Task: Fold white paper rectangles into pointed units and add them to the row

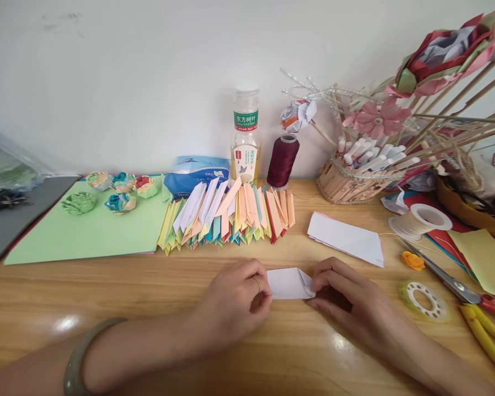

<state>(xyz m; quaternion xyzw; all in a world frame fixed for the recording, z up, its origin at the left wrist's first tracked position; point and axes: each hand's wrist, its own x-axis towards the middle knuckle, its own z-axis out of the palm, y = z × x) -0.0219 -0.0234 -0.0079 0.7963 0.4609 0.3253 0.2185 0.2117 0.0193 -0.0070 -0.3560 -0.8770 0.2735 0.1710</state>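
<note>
A small white folded paper (pixel 287 282) lies on the wooden table (pixel 148 308) between my hands. My left hand (pixel 235 302), with a ring on one finger and a green bangle on the wrist, pinches the paper's left edge with curled fingers. My right hand (pixel 346 297) presses down on its right edge, fingers bent and closed over the fold. Just beyond them stands a row of folded coloured paper pieces (pixel 226 214).
A white and pink paper stack (pixel 346 237) lies to the right, with a thread reel (pixel 419 220), tape ring (pixel 423 300) and scissors (pixel 454 280). A green sheet (pixel 86 234) with paper rosettes lies left. A bottle (pixel 246 135), a maroon thread spool (pixel 282 160) and a basket of paper flowers (pixel 355 184) stand behind.
</note>
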